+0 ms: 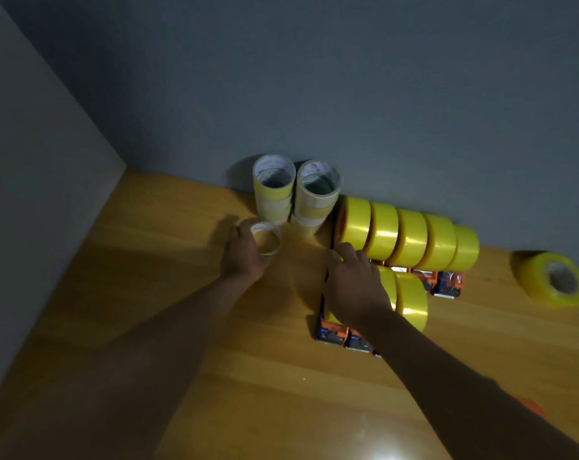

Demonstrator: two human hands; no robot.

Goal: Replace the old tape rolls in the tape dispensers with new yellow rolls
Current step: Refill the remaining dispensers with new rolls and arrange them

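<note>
Looks mostly done, judging by the layout: back row of five dispensers (447, 283) against the wall all carry full yellow rolls (410, 240), and a front row nearer the person has at least two more loaded, their orange-and-blue bases (331, 333) poking out at the near end. Spent cores sit in two stacks (294, 194) by the wall, left of the back row, some with a thin yellow remnant. One spare new roll (553, 280) lies on its side at the right end of the wooden table (148, 327), well apart from the rest, so probably one swap or less left; exact dispenser count is unclear since the right arm covers part of the front row. Left hand (245, 257) is stretched forward and grips a near-empty old roll (264, 239), fingers curled round its left side, core just in front of the stacks and low over the table; can't tell if it's touching the surface. Likely being parked with the other cores. Right hand (354, 287) reaches over the leftmost front dispenser, palm down, fingers spread and draped onto the yellow roll there, not clenched; whether it actually clamps the roll or just steadies it can't be told.
</note>
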